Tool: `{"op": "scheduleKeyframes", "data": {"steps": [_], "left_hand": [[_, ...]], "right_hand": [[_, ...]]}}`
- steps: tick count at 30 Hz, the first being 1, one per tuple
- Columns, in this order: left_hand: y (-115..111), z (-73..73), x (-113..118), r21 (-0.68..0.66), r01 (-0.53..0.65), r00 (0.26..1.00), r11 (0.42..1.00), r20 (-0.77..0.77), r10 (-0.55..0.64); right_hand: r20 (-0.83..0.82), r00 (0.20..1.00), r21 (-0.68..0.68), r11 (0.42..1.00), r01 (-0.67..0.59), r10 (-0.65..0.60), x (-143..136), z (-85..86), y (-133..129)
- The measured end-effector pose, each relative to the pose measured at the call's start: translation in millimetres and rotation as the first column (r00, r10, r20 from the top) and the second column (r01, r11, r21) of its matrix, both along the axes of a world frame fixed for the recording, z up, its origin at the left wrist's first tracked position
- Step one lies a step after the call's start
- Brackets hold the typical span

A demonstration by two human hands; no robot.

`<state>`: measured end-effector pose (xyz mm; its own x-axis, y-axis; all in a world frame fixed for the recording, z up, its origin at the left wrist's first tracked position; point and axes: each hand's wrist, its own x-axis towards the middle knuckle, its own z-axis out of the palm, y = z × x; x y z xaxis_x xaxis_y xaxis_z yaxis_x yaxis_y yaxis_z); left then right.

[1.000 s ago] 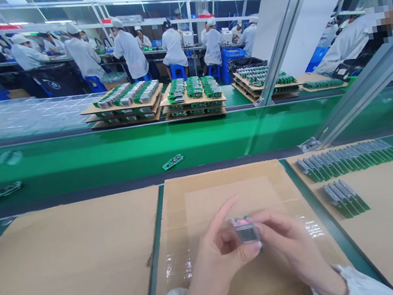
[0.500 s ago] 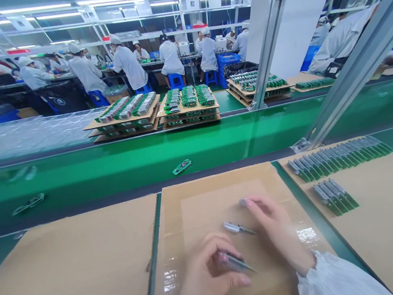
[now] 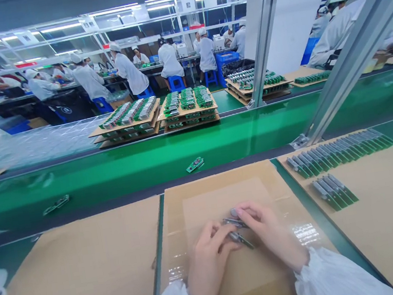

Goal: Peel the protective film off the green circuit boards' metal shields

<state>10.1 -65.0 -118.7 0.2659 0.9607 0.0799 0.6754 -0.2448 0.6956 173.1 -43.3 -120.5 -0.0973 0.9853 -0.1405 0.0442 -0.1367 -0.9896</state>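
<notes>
On the middle cardboard sheet (image 3: 238,279), my left hand (image 3: 212,256) has its fingers closed on a small circuit board (image 3: 245,242) with a grey part. A second small board (image 3: 234,221) lies just beyond those fingertips. My right hand (image 3: 267,228) pinches a round silver disc (image 3: 234,212) between thumb and fingers, right above the second board. The two hands are close together, with the boards between them and partly covered by fingers.
Cardboard at the right (image 3: 391,192) bears rows of boards (image 3: 336,191). Another cardboard sheet (image 3: 88,262) lies left. Beyond, a green conveyor belt (image 3: 140,163) carries loose boards (image 3: 194,164). Stacked trays of boards (image 3: 189,111), a metal post (image 3: 265,38) and seated people in white stand farther back.
My left hand has moved up with its board, which now sits beside the other board. My right hand has shifted left with the disc. The loose boards on the belt appear farther right.
</notes>
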Motion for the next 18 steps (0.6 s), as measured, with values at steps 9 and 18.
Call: {"op": "scheduleKeyframes", "data": {"steps": [9, 18], "left_hand": [[-1.1, -2.8, 5.3, 0.008, -0.096, 0.993, 0.995, -0.064, 0.096], [12.5, 11.0, -10.3, -0.152, -0.188, 0.979, 0.97, 0.047, 0.197]], "right_hand": [[0.073, 0.997, 0.032, 0.999, -0.014, 0.012, -2.0, 2.6, -4.5], [0.101, 0.992, 0.058, 0.996, 0.074, -0.079, -3.1, 4.0, -8.9]]}}
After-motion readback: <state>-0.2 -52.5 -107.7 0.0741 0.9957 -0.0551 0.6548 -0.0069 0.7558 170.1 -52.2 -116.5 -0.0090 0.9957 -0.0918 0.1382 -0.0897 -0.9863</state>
